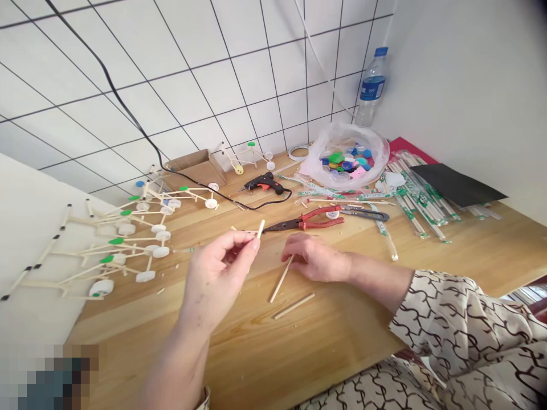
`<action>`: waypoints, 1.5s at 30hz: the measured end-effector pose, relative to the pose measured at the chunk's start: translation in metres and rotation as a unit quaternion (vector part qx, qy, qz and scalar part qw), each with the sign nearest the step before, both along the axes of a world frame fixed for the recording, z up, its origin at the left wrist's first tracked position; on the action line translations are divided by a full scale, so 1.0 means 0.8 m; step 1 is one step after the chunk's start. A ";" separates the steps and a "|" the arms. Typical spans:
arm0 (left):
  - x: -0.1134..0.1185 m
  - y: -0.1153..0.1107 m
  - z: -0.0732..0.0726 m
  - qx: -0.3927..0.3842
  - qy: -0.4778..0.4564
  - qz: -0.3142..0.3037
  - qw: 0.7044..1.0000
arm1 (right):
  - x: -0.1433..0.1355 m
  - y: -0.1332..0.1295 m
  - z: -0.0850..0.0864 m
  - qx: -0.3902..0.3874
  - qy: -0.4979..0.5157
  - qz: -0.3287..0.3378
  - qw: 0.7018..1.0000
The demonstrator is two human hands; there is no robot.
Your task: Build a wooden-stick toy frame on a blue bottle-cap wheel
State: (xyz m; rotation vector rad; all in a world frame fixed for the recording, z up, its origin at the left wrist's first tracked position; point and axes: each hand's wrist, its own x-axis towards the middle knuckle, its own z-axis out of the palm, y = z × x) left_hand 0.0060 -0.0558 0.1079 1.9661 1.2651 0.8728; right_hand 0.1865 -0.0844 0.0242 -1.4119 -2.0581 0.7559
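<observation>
My left hand [222, 273] pinches a short pale stick [260, 229] between thumb and fingertips, raised over the wooden table [239, 353]. To its right, my right hand [316, 257] is low over the tabletop, its fingers curled at the upper end of a longer thin wooden stick [281, 280]. Another wooden stick [294, 306] lies loose just in front of that one. Pliers with red handles [322, 218] rest behind my right hand, their dark jaws pointing left.
Small stick models with white caps [160, 251] crowd the left side. A black glue gun [265, 183], its cord and a cardboard box [196, 171] lie behind. Rightward are a bag of bottle caps [342, 159], a cutter [363, 213], wrapped chopsticks [421, 196] and a bottle [372, 88].
</observation>
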 end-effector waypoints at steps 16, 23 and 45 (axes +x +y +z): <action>0.001 -0.008 -0.084 -0.172 0.015 -0.066 0.983 | 0.002 0.000 -0.003 0.099 -0.235 0.106 0.961; 0.001 -0.009 -0.088 -0.141 0.037 -0.073 0.987 | 0.003 0.001 0.002 0.060 -0.190 0.109 0.974; -0.003 -0.004 -0.094 -0.220 0.001 -0.078 0.972 | 0.010 0.000 -0.001 0.075 -0.133 0.111 0.982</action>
